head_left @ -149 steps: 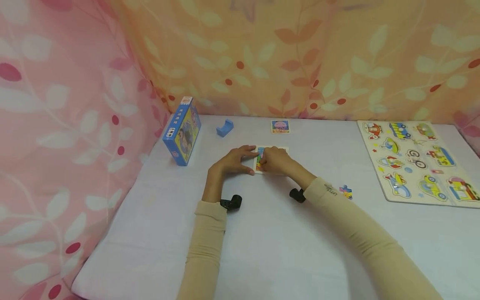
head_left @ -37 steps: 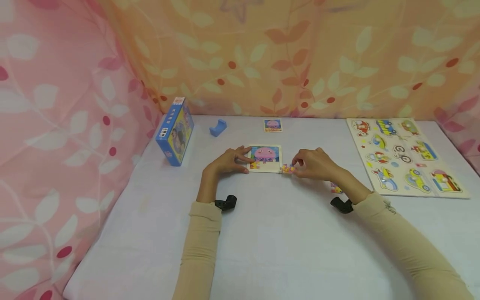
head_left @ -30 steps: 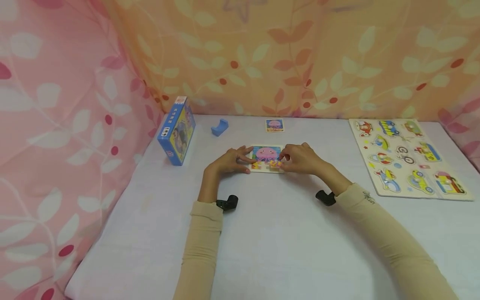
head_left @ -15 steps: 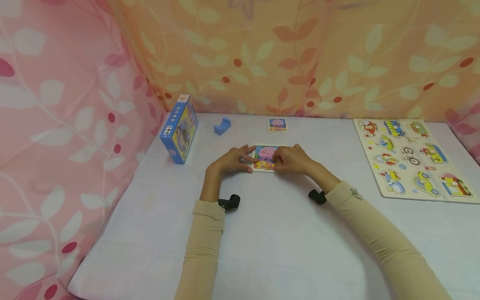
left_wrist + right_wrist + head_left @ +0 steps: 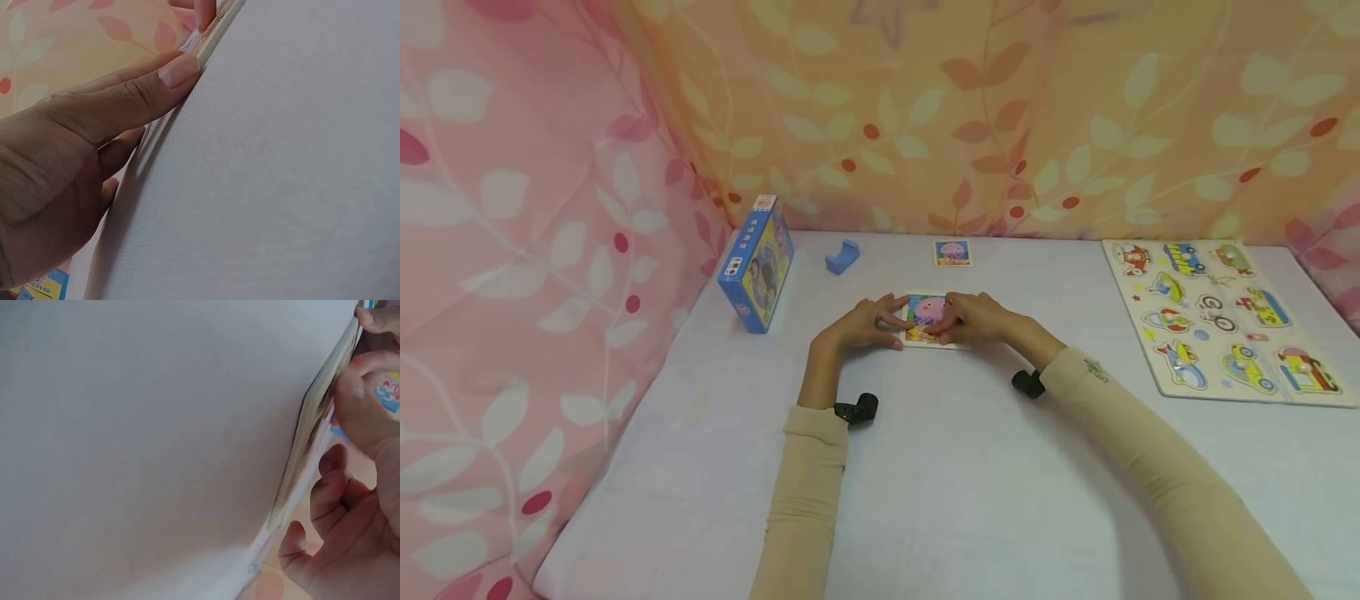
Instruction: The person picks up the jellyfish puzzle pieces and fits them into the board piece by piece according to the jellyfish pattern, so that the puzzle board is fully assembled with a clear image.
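A small framed jigsaw puzzle (image 5: 927, 311) with a pink jellyfish picture lies flat between both hands in the head view. My left hand (image 5: 867, 324) lies at its left side, with nearly straight fingers touching the frame. In the left wrist view the thumb (image 5: 178, 72) presses against the frame's edge. From the right, my right hand (image 5: 981, 320) reaches over the puzzle, its index finger extended onto the lower pieces. Its thumb (image 5: 356, 400) is at the puzzle's edge in the right wrist view, and the other fingers are loosely curled off the table. The hand covers the puzzle's right side.
A jellyfish picture card (image 5: 952, 253) lies behind the puzzle. A blue curved holder (image 5: 842, 257) and an upright blue box (image 5: 757, 265) stand at the back left. A wooden peg board with vehicle pictures (image 5: 1212, 321) lies at the right. Patterned cloth (image 5: 850, 108) hangs behind.
My right hand brought a puzzle piece in from the right, set it into the lower part of the puzzle, and now presses there with its index finger. My left hand stayed at the frame.
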### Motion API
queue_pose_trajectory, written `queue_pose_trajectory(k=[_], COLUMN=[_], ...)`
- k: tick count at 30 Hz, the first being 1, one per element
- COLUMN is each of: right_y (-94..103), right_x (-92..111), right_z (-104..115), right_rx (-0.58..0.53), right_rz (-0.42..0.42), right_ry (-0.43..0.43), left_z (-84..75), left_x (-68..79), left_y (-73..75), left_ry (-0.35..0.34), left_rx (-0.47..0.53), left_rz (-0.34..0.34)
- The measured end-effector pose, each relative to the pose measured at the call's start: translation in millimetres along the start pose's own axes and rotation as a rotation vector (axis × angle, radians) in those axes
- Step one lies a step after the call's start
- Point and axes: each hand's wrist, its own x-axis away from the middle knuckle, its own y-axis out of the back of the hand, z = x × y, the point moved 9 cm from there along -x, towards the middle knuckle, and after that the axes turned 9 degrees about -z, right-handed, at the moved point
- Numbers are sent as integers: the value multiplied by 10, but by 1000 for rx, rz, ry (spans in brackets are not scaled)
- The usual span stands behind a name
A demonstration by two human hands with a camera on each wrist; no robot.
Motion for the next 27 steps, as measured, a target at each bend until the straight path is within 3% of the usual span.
queue_pose_trajectory(k=[6, 12, 16, 19, 21, 24, 27], right_y=[35, 91, 210, 421, 558, 673, 657], right_x=[-10, -37, 87, 337, 578, 1025, 1484], right_z=[-1, 43, 4, -80, -173, -367, -581], right_rx=[31, 68, -69, -91, -32, 51, 51], right_rz=[-16, -57, -106, -184, -219, -214, -188], right_ry=[-14, -35, -35, -22, -41, -141, -277], left_z=[-62, -118, -182, -284, -337, -338, -261], left_x=[16, 4, -20, -46, -51, -31, 28], left_y=[39, 98, 8, -98, -148, -198, -219], left_ry=[-26, -50, -65, -104, -112, -104, -79], left_rx=[-22, -35, -24, -20, -16, -25, -74], left_rz=[3, -39, -14, 31, 54, 74, 78])
